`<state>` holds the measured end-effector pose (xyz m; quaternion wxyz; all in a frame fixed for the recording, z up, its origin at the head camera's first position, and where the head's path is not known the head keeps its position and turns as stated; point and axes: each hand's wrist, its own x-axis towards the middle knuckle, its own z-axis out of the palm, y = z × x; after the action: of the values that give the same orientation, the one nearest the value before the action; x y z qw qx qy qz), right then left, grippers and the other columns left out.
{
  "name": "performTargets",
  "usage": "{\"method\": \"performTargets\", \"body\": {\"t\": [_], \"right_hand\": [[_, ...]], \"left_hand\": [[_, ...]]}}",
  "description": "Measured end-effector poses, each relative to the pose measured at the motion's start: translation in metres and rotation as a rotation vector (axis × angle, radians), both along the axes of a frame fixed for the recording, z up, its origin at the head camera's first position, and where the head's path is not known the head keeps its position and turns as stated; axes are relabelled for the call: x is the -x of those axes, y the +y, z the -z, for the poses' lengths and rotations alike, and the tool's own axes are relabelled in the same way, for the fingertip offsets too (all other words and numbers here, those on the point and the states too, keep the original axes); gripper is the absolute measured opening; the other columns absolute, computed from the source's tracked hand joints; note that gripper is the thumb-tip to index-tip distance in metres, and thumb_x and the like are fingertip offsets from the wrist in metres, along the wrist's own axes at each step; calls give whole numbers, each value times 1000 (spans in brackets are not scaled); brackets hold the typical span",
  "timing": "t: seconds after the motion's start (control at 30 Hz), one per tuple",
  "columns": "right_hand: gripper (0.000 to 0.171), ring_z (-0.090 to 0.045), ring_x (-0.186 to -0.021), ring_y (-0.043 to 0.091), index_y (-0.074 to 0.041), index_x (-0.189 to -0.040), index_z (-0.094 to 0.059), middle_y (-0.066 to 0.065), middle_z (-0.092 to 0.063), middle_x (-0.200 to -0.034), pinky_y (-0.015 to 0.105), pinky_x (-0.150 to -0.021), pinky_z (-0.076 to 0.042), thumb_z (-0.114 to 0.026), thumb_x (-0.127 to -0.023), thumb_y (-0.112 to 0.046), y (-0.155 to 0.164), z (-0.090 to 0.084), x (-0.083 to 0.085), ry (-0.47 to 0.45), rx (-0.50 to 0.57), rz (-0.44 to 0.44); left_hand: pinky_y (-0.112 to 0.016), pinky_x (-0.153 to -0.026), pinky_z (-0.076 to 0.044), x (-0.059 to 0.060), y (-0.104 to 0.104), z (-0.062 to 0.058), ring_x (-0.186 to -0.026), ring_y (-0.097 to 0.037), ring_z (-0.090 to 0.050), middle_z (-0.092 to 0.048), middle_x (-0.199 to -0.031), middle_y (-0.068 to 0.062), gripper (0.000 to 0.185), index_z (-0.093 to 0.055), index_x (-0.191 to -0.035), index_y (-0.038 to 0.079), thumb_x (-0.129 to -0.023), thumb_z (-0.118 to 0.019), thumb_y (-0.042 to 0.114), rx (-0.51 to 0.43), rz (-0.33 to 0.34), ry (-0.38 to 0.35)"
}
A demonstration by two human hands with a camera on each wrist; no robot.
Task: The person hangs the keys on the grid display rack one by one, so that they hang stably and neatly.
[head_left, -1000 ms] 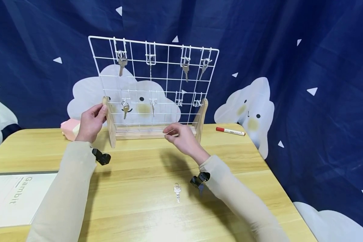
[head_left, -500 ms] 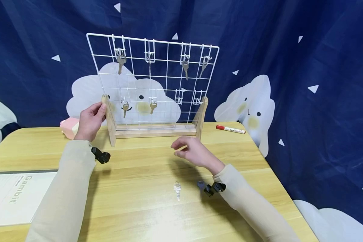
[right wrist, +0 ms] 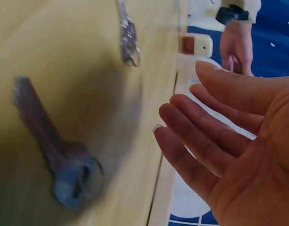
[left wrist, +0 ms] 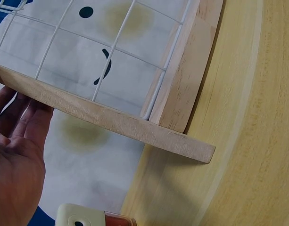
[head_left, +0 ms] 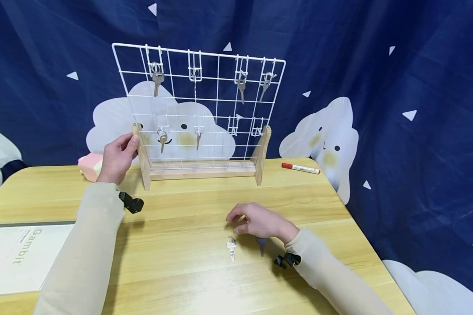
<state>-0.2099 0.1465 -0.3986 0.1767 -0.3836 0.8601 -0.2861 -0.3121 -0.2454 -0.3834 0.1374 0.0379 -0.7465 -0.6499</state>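
My left hand [head_left: 120, 156] grips the left wooden upright [head_left: 142, 157] of a white wire grid rack [head_left: 217, 92]; in the left wrist view its fingers [left wrist: 36, 122] reach behind that upright. Keys hang on several of the rack's hooks, while two lower right hooks [head_left: 244, 127] hold no key. Loosely bent and holding nothing, my right hand [head_left: 258, 220] hovers over the table just beyond two loose keys. One is a shiny silver key [head_left: 231, 249] with a ring; the other is a darker key [head_left: 262, 246], partly shaded by the hand and larger in the right wrist view [right wrist: 54, 146].
A red-capped marker [head_left: 300, 168] lies at the back right of the wooden table [head_left: 181, 271]. At the left are a notebook [head_left: 23, 258] and, behind the left hand, a pink and cream object [head_left: 90, 166]. A blue curtain [head_left: 378, 57] hangs behind the rack.
My right hand has come away from the rack, moving toward me and down near the loose keys. The key on the second lower hook has swung. The left hand keeps its grip.
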Motion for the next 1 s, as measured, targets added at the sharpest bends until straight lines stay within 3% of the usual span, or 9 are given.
{"method": "performTargets", "body": {"t": [0.4, 0.6, 1.0], "right_hand": [[26, -59, -90, 11, -8, -110, -72, -2, -63, -101, 22, -82, -53, -78, -85, -8, -5, 19, -10, 43, -77, -21], [25, -56, -85, 9, -8, -107, -72, -4, -59, -95, 18, -77, -50, -80, -83, -9, -10, 21, -13, 92, -108, -33], [16, -52, -77, 7, -13, -89, -66, -7, -56, -85, 18, -68, -49, -78, -84, -3, -13, 29, -12, 33, -80, -6]], "left_hand": [[-27, -102, -44, 1, -2, -1, -118, -15, -52, -52, -131, -12, 63, -44, -146, 2, -98, -53, 41, -14, 19, 10], [-27, -103, -43, -1, -1, -2, -125, -19, -49, -47, -139, -16, 65, -43, -148, 6, -97, -51, 45, -3, 17, -16], [-28, -103, -43, -3, 0, 0, -124, -19, -50, -49, -136, -15, 64, -44, -147, 4, -97, -53, 43, -37, 16, -7]]}}
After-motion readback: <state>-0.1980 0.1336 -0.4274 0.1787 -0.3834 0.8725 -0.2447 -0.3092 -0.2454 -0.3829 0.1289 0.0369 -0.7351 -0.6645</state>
